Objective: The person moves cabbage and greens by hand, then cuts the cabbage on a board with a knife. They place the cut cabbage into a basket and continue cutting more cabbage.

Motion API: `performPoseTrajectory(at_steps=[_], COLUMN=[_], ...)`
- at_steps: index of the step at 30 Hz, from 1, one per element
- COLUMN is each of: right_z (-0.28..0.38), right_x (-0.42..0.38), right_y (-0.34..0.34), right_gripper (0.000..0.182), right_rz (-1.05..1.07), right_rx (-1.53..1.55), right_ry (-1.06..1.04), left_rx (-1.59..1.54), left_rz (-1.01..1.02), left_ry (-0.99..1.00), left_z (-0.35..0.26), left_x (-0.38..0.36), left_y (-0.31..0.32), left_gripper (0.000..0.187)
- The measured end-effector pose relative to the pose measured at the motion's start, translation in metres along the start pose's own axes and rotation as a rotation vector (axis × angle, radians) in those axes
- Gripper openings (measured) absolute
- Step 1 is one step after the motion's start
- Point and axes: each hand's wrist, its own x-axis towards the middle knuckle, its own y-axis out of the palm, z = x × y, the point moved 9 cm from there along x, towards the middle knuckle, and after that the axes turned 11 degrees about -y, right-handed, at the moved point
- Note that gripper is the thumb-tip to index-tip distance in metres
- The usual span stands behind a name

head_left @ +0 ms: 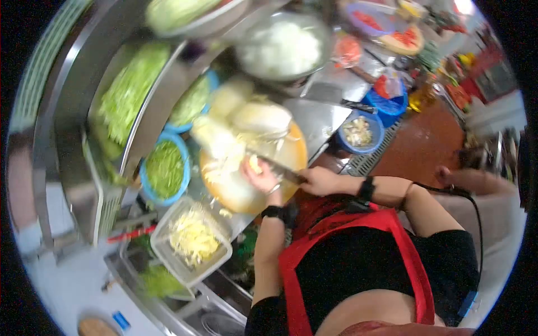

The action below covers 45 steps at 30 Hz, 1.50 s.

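Note:
My right hand [318, 181] is closed round the handle of a knife [277, 168], whose blade points left over a round cutting board [235, 190]. Beside the blade, my left hand [261, 178] has its fingers curled round a small pale-yellow piece [255, 164]; the image is blurred there. Just beyond it, cut cabbage [216, 140] lies on the board. A larger cabbage piece [262, 119] rests at the board's far side. Shredded bits are scattered over the board's left part.
Left of the board are blue-rimmed bowls of greens [164, 169] and a clear tub of yellow shreds [193, 238]. A bowl of white pieces [284, 47] stands beyond. A cleaver [319, 124] and a blue bowl [361, 133] lie right. Another person's arm [479, 182] shows far right.

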Motion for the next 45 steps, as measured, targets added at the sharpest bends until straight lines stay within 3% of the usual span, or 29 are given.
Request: performPoseTrajectory(at_steps=[2, 4, 9, 11, 12, 14, 16, 19, 20, 21, 22, 23, 24, 25, 26, 28, 29, 30, 32, 34, 36, 39, 40, 43, 45], right_z=[0.023, 0.04, 0.129, 0.179, 0.185, 0.193, 0.186, 0.121, 0.098, 0.083, 0.063, 0.035, 0.027, 0.005, 0.009, 0.02, -0.009, 0.007, -0.009, -0.042, -0.054, -0.073, -0.06, -0.112, -0.105], right_x=[-0.002, 0.004, 0.048, 0.066, 0.08, 0.091, 0.093, 0.083, 0.075, 0.063, 0.05, 0.037, 0.022, 0.009, -0.005, -0.025, -0.024, -0.023, -0.033, -0.031, -0.023, -0.017, -0.013, -0.003, -0.001], right_y=[-0.009, -0.007, 0.024, 0.044, 0.068, 0.077, 0.08, 0.052, 0.035, 0.011, -0.009, -0.024, -0.044, -0.055, -0.069, -0.08, -0.078, -0.078, -0.068, -0.064, -0.064, -0.068, -0.07, -0.072, -0.075], right_gripper=[0.03, 0.029, 0.025, 0.025, 0.023, 0.022, 0.022, 0.024, 0.025, 0.025, 0.024, 0.023, 0.021, 0.021, 0.017, 0.017, 0.018, 0.019, 0.016, 0.014, 0.021, 0.024, 0.026, 0.034, 0.037], right_rz=[0.059, 0.041, 0.231, 0.215, 0.298, 0.276, 0.33, 0.343, 0.209, 0.159, 0.078, 0.053, -0.016, -0.014, -0.026, -0.201, -0.04, -0.08, -0.094, -0.057, 0.007, 0.009, 0.085, 0.124, 0.115], right_rx=[-0.017, 0.005, -0.049, -0.044, -0.061, -0.1, -0.185, -0.243, -0.286, -0.277, -0.314, -0.392, -0.407, -0.444, -0.551, -0.64, -0.497, -0.532, -0.636, -0.684, -0.656, -0.587, -0.68, -0.768, -0.74], right_ry=[0.052, -0.042, -0.179, -0.455, -0.434, -0.465, -0.443, -0.235, -0.357, -0.321, -0.288, -0.24, -0.212, -0.146, -0.173, -0.438, -0.042, -0.275, -0.415, -0.272, -0.11, -0.163, -0.017, 0.001, -0.058], left_rx=[0.056, 0.027, 0.218, 0.344, 0.297, 0.381, 0.696, 0.427, 0.31, 0.187, 0.219, 0.425, 0.385, 0.463, 0.47, 0.68, 0.716, 0.758, 0.7, 0.644, 0.537, 0.339, 0.304, 0.287, 0.311], left_rz=[-0.071, -0.16, -0.359, -0.512, -0.525, -0.558, -0.519, -0.363, -0.213, -0.068, 0.018, 0.077, 0.054, -0.018, -0.036, 0.006, 0.006, -0.003, 0.085, 0.022, -0.122, -0.284, -0.281, -0.266, -0.313], left_ry=[0.014, -0.034, 0.022, 0.095, -0.031, -0.006, -0.164, -0.087, -0.213, -0.333, -0.324, -0.331, -0.367, -0.238, -0.245, -0.225, -0.21, -0.2, -0.386, -0.488, -0.552, -0.221, -0.103, -0.063, -0.012], left_z=[-0.014, -0.036, -0.062, -0.053, -0.042, -0.012, 0.02, 0.02, 0.039, 0.058, 0.073, 0.048, 0.077, 0.065, 0.079, 0.117, 0.116, 0.116, 0.15, 0.156, 0.123, 0.076, 0.06, 0.063, 0.06], left_x=[0.005, 0.015, 0.054, 0.063, 0.07, 0.08, 0.088, 0.091, 0.084, 0.073, 0.058, 0.045, 0.032, 0.023, 0.017, 0.004, 0.0, -0.002, -0.003, -0.006, -0.004, 0.001, 0.004, 0.014, 0.027], left_y=[-0.017, -0.046, -0.158, -0.217, -0.242, -0.284, -0.302, -0.269, -0.246, -0.217, -0.191, -0.173, -0.164, -0.162, -0.158, -0.153, -0.154, -0.155, -0.156, -0.162, -0.173, -0.167, -0.161, -0.129, -0.115], left_gripper=[0.037, 0.038, 0.041, 0.04, 0.039, 0.035, 0.03, 0.029, 0.03, 0.03, 0.03, 0.033, 0.037, 0.042, 0.042, 0.045, 0.042, 0.039, 0.028, 0.019, 0.018, 0.015, 0.014, 0.017, 0.019])
